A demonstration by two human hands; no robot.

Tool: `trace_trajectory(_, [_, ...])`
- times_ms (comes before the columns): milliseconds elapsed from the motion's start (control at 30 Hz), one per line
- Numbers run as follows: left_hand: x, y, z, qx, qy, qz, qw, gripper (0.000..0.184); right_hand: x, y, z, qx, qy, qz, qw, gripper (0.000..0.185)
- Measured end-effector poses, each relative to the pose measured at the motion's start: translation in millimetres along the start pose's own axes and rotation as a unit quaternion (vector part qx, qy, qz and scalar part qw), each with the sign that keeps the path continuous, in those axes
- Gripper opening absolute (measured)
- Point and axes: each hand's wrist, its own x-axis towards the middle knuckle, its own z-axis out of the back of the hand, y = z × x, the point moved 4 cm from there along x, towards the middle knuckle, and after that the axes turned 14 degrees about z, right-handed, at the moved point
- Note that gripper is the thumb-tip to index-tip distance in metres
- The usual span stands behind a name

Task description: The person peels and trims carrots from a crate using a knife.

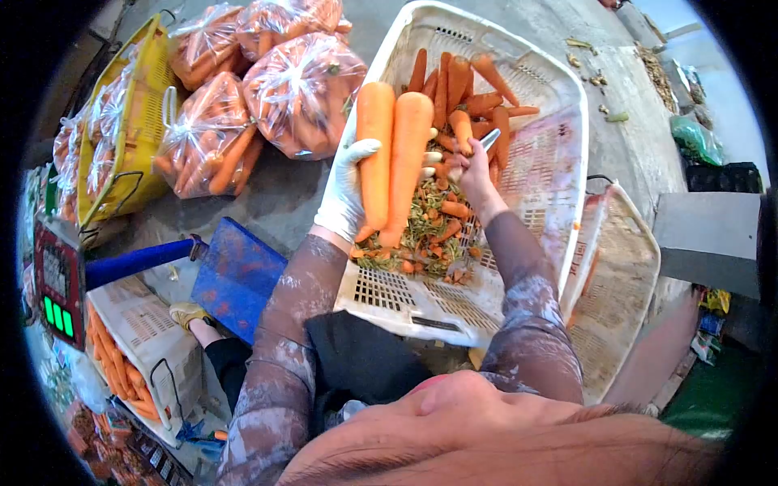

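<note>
In a white glove, my left hand (pixel 348 188) holds two large carrots (pixel 411 154) side by side, over the near left part of a white crate (pixel 571 174). My bare right hand (pixel 476 168) is closed around a smaller carrot (pixel 460 128) and a knife (pixel 490 138), whose blade points up and right. Beneath both hands lie green trimmings and cut carrot tops (pixel 433 219). More carrots (pixel 458 77) are heaped in the crate's far part.
Tied clear bags of carrots (pixel 304 93) stand at the upper left beside a yellow crate (pixel 134 121). A blue platform scale (pixel 237 279) and a crate of carrots (pixel 154 324) are on the left. Another crate (pixel 620 275) stands on the right.
</note>
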Motion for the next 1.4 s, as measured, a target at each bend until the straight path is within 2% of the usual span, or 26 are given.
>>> trace_trajectory(33, [-7,1,1,0.013,0.027,0.010,1.000,0.077,-30,9,-6,0.017,0.048,-0.048,0.998,0.032])
trace_trajectory(100, [-44,5,-19,-0.143,0.068,0.064,0.985,0.081,-86,26,-17,0.066,0.163,-0.089,0.980,0.039])
trace_trajectory(133, [-61,4,-28,-0.127,0.062,0.050,0.989,0.090,-116,35,-21,0.078,0.192,-0.102,0.973,0.040])
trace_trajectory(200, [-97,7,-23,-0.229,0.064,0.048,0.970,0.088,-166,50,-26,0.077,0.230,-0.117,0.963,0.040])
trace_trajectory(300, [-169,1,-48,-0.344,0.107,-0.041,0.932,0.088,-235,57,-14,0.054,0.321,-0.104,0.940,0.041])
trace_trajectory(367, [-239,-4,-23,-0.241,0.002,-0.162,0.957,0.087,-262,43,-5,0.027,0.322,-0.151,0.934,0.042])
trace_trajectory(433, [-304,-6,-11,-0.183,-0.089,-0.229,0.952,0.081,-308,45,-1,0.053,0.326,-0.177,0.927,0.041])
trace_trajectory(467, [-336,-2,11,-0.232,-0.132,-0.214,0.940,0.077,-320,39,13,-0.011,0.282,-0.153,0.947,0.039])
trace_trajectory(500, [-371,5,26,-0.289,-0.164,-0.202,0.921,0.073,-328,35,30,-0.098,0.229,-0.132,0.959,0.039])
trace_trajectory(567, [-441,8,53,-0.254,-0.432,-0.270,0.822,0.068,-347,26,60,-0.238,0.177,-0.062,0.953,0.039])
trace_trajectory(600, [-470,0,76,-0.268,-0.428,-0.267,0.821,0.050,-360,23,61,-0.252,0.180,-0.076,0.948,0.038])
trace_trajectory(667, [-564,-45,223,-0.168,-0.375,-0.360,0.838,0.033,-374,19,58,-0.255,0.181,-0.071,0.947,0.038])
trace_trajectory(733, [-614,-75,158,-0.081,-0.481,-0.358,0.796,0.047,-382,32,63,-0.251,0.197,-0.078,0.945,0.036])
trace_trajectory(767, [-639,-93,125,-0.041,-0.535,-0.350,0.768,0.054,-389,39,53,-0.248,0.123,-0.056,0.959,0.033])
trace_trajectory(833, [-640,-128,160,0.114,-0.535,-0.329,0.770,0.056,-387,50,43,-0.256,0.168,-0.041,0.951,0.032])
trace_trajectory(867, [-632,-145,138,0.044,-0.513,-0.396,0.760,0.057,-402,54,28,-0.227,0.169,-0.040,0.958,0.033])
trace_trajectory(933, [-556,-150,47,-0.040,-0.493,-0.362,0.790,0.043,-401,66,11,-0.186,0.258,-0.039,0.947,0.037])
trace_trajectory(967, [-520,-141,47,0.110,-0.199,-0.252,0.941,0.035,-409,63,4,-0.149,0.308,-0.057,0.938,0.038])
trace_trajectory(1000, [-466,-109,17,0.155,-0.340,-0.263,0.889,0.036,-415,66,-6,-0.129,0.317,-0.052,0.938,0.040])
trace_trajectory(1033, [-417,-69,-62,0.204,-0.280,-0.163,0.924,0.036,-421,70,-11,-0.114,0.306,-0.063,0.943,0.039])
trace_trajectory(1100, [-332,-10,-69,0.134,-0.086,0.004,0.987,0.050,-434,76,-29,-0.059,0.354,-0.095,0.928,0.045])
trace_trajectory(1167, [-264,44,-97,0.160,-0.046,0.063,0.984,0.067,-443,81,-43,-0.010,0.409,-0.114,0.905,0.047])
trace_trajectory(1200, [-231,62,-113,0.145,-0.001,0.042,0.989,0.066,-441,80,-45,-0.016,0.427,-0.122,0.896,0.047])
trace_trajectory(1233, [-208,76,-127,0.055,-0.036,0.020,0.998,0.059,-432,77,-41,-0.040,0.408,-0.095,0.907,0.043])
trace_trajectory(1333, [-163,85,-138,-0.104,-0.016,0.034,0.994,0.035,-441,84,-42,-0.006,0.367,-0.070,0.927,0.037])
trace_trajectory(1400, [-131,93,-130,-0.202,-0.072,0.016,0.977,0.031,-419,102,-12,-0.172,0.173,0.217,0.945,0.044])
